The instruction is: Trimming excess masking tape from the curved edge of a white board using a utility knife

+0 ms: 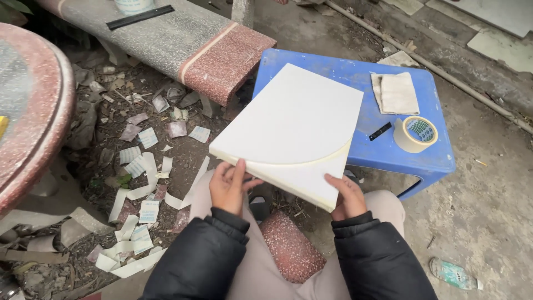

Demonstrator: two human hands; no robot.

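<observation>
Both hands, left hand (pixel 229 186) and right hand (pixel 348 195), are gripping the flat white rectangular foam board's (pixel 291 130) near edge mid-frame, fingers curling underneath, thumbs pressing on top.

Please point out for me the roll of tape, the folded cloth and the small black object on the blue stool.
roll of tape (pixel 415 135): head view, on its side wall facing the camera.
folded cloth (pixel 396 93): head view, on the middle of its top face.
small black object (pixel 380 131): head view, on its middle.
</observation>
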